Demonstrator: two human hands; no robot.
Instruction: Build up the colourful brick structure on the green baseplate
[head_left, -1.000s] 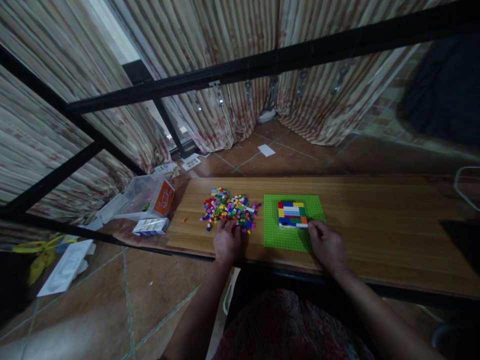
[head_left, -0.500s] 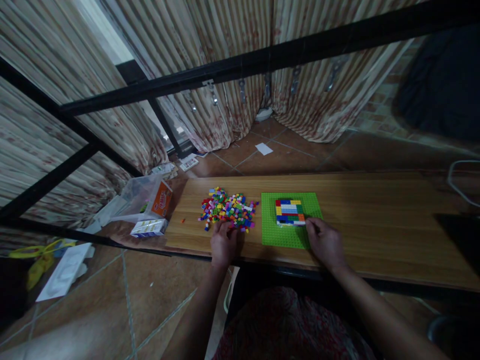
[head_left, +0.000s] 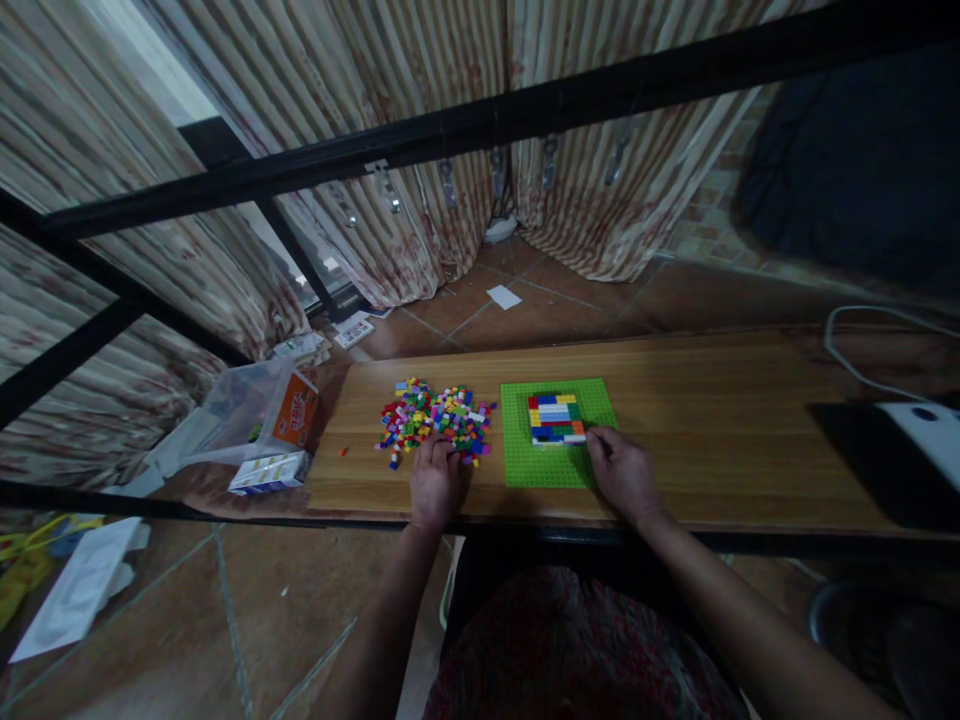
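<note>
Head camera view has the wooden bench (head_left: pixel 697 430) running across in front of the person, with the loose brick pile (head_left: pixel 431 415) by the left hand (head_left: pixel 435 482) and the green baseplate (head_left: pixel 523 468) by the right hand (head_left: pixel 621 470), a layout that seems to give each hand its own side. On the baseplate sits a block of joined bricks (head_left: pixel 555 418) in many colours, set in from the edges, perhaps so that studs remain free around it. The right hand, fingers curled inward, meets the block's near right corner, probably to steady it; whether thumb and forefinger pinch a brick there cannot be told. The left hand bends its fingers down at the pile's near edge, as if for picking, but its fingertips are hidden and a grip cannot be confirmed. One orange brick (head_left: pixel 343 452) lies apart, left of the pile (too small to make out its shape). Single bricks in the pile blur together in the dim light, and the black flat object (head_left: pixel 862 465) at far right is hard to identify.
</note>
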